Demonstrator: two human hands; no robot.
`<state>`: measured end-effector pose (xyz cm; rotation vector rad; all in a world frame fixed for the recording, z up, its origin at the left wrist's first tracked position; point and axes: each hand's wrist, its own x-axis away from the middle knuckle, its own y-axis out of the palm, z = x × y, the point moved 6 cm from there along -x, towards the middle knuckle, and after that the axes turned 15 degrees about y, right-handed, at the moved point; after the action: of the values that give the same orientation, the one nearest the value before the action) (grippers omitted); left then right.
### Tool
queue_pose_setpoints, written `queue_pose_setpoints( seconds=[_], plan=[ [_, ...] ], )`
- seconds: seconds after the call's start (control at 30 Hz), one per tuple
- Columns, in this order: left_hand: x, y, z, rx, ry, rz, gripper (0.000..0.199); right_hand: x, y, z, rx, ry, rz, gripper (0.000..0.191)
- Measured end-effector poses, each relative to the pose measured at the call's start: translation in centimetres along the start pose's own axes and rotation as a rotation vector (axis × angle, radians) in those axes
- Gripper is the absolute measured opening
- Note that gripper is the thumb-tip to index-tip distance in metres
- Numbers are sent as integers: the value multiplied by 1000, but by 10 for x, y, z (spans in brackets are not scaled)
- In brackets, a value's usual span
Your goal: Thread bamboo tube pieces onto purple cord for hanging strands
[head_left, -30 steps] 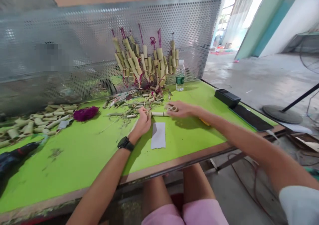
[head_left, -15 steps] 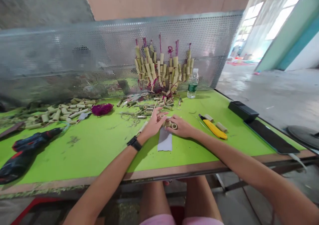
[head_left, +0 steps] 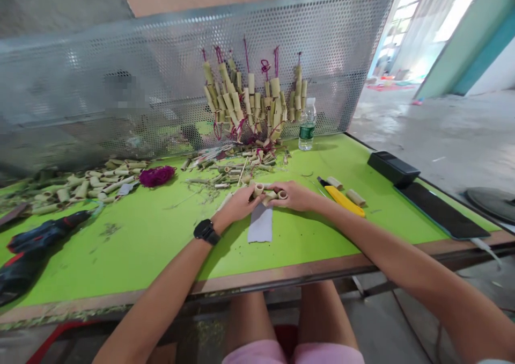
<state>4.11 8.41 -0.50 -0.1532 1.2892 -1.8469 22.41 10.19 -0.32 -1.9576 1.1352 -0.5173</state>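
Observation:
Short cut bamboo tubes (head_left: 270, 196) lie between my two hands over the upper end of a pale paper strip (head_left: 260, 225). My left hand (head_left: 240, 203), with a black watch at the wrist, has its fingers closed round a tube (head_left: 258, 189) whose open end faces up. Across from it, my right hand (head_left: 293, 196) grips another tube (head_left: 282, 195) with its round opening toward me. Loose bamboo pieces and scraps (head_left: 229, 172) are scattered just beyond my hands.
Left on the green table (head_left: 145, 246) are a drill (head_left: 44, 235), magenta yarn (head_left: 156, 176) and a bamboo heap (head_left: 80, 189). Strung bamboo (head_left: 249, 98) hangs on the mesh panel behind. A bottle (head_left: 307, 128), yellow cutter (head_left: 346, 200) and phone (head_left: 442, 211) are toward the right.
The fingers of my left hand have come down and closed round a tube that now shows upright. My hands are slightly farther apart, and the view has shifted a little.

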Motion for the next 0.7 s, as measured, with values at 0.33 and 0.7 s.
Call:
queue_pose_setpoints(
  seconds=[0.33,0.7],
  plan=[
    [-2,-2,11,189,-8,144,29,1,-6,2,-191,73,46,44],
    [1,-2,0,425,-142,225,40,-1,0,3,-387,76,5,36]
  ],
)
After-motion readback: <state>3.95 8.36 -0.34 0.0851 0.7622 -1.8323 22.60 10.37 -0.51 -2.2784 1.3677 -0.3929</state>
